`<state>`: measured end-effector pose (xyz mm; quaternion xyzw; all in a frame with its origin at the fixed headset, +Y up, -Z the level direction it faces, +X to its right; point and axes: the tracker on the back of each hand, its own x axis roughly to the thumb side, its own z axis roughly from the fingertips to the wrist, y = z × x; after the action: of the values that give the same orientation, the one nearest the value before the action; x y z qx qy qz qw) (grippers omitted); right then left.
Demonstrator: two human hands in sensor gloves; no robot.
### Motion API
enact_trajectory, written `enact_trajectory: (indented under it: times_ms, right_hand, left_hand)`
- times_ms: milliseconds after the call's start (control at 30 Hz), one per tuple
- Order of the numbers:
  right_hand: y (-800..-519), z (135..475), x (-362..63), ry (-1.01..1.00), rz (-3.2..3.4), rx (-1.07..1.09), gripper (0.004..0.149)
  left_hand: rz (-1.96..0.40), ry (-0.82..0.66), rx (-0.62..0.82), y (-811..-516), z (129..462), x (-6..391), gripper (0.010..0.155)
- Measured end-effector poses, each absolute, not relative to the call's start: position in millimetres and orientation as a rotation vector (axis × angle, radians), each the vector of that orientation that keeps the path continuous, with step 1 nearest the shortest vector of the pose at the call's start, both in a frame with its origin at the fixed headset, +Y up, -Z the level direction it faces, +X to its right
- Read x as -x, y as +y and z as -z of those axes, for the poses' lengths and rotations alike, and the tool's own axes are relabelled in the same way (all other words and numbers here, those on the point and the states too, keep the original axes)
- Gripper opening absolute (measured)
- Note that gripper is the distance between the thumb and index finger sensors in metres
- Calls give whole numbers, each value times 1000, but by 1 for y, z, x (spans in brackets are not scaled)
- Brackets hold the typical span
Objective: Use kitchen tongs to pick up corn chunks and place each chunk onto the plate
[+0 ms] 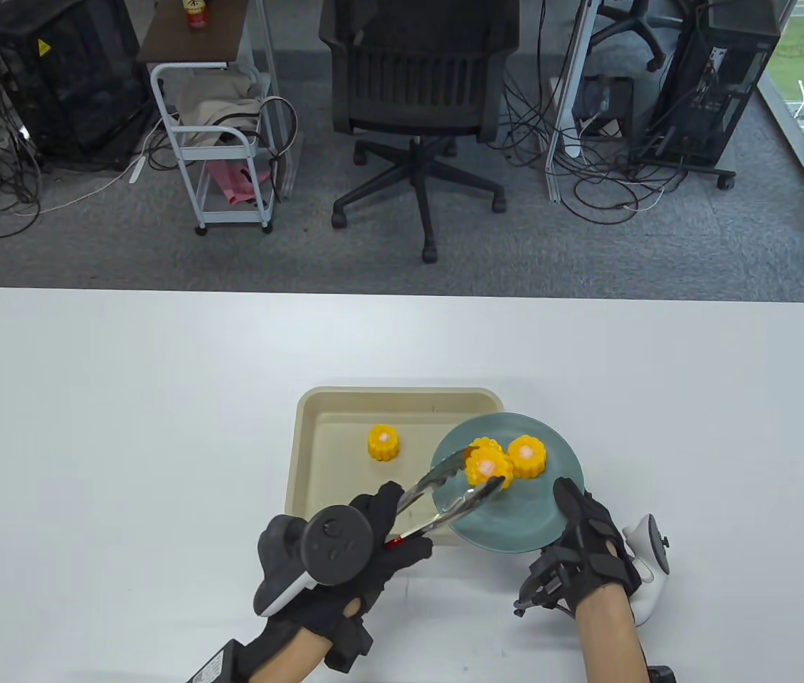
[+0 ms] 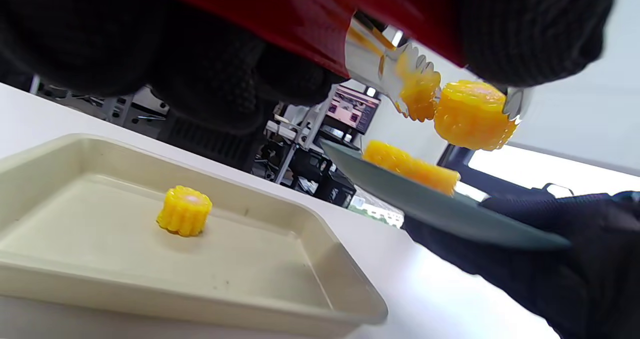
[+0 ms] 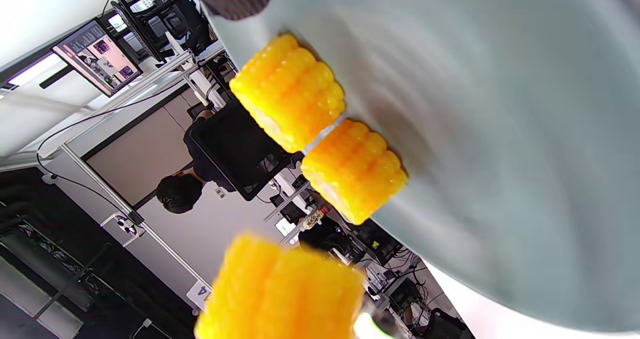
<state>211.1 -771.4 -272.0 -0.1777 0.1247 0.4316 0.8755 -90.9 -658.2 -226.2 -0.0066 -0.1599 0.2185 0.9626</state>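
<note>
My left hand point(image 1: 381, 530) grips metal tongs point(image 1: 448, 494) with red handles point(image 2: 300, 24). The tong tips clamp a yellow corn chunk point(image 1: 489, 469) point(image 2: 471, 115) just above the teal plate point(image 1: 516, 519) point(image 2: 440, 211) point(image 3: 500, 129). Two more chunks point(image 1: 527, 456) point(image 3: 289, 93) point(image 3: 354, 170) lie on the plate, side by side. My right hand point(image 1: 583, 541) holds the plate by its near rim, thumb on top, tilted and raised over the right edge of the beige tray point(image 1: 316, 462) point(image 2: 310, 259). One chunk point(image 1: 383, 442) point(image 2: 184, 211) stands in the tray.
The white table point(image 1: 124, 427) stretches wide to the left and right of the tray. Beyond its far edge are an office chair point(image 1: 420, 92), a white cart point(image 1: 220, 142) and computer towers point(image 1: 718, 78). A person point(image 3: 175, 194) sits in the background.
</note>
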Motion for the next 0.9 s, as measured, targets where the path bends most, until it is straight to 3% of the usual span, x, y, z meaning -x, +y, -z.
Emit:
enact_trajectory:
  times_ms: [433, 533, 900]
  right_hand:
    - [-771, 271, -210, 266, -894, 369, 55]
    - [-773, 271, -210, 274, -896, 375, 54]
    - [-774, 272, -210, 278, -878, 377, 54]
  left_hand:
    - [-327, -366, 19, -672, 221, 63, 80]
    - [-386, -383, -9, -672, 222, 66, 91]
    - [-536, -261, -67, -665, 243, 104, 95]
